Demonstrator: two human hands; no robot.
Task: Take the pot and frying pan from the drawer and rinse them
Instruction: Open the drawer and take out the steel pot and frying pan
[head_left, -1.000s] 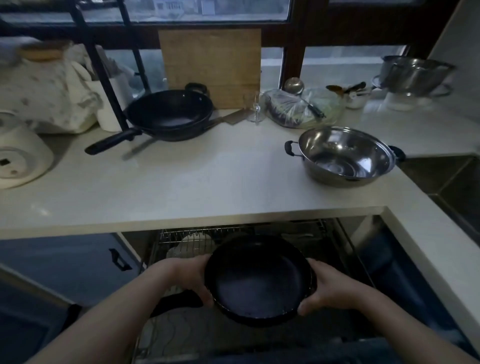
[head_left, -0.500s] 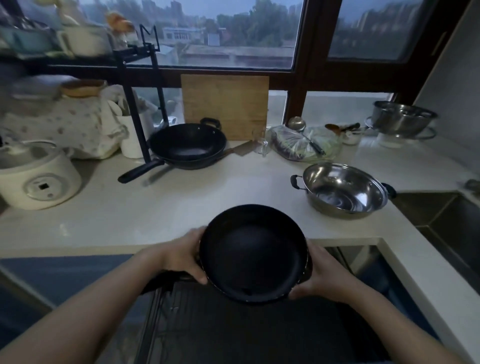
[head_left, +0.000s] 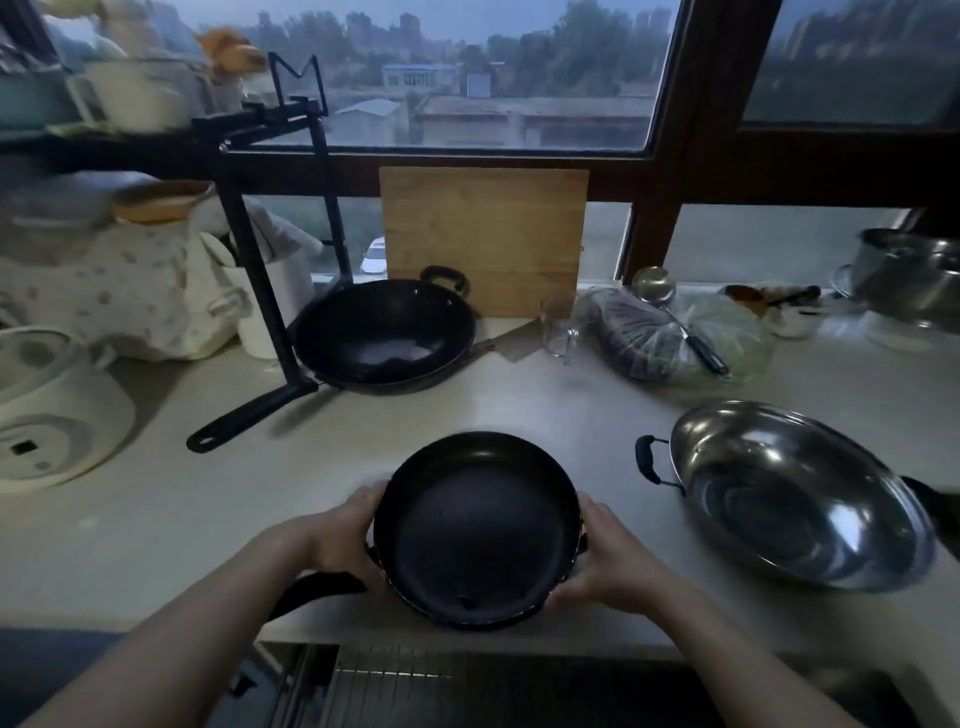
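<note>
frying pan (head_left: 475, 530) between both | left hand (head_left: 340, 535) grips rim | right hand (head_left: 605, 558) grips rim

Single head-worn view, forward and down, close over the counter (head_left: 156, 519) toward the window (head_left: 467, 78).

frying pan (head_left: 475, 530): matt black | pot (head_left: 800, 493): glossy steel | cutting board (head_left: 483, 239): smooth wood

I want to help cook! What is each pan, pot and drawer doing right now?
Frying pan: empty, gripped by left hand and right hand.
Steel pot: empty, on counter.
Wok: upright, on counter.
Drawer: open.
Cutting board: leaning upright.
</note>
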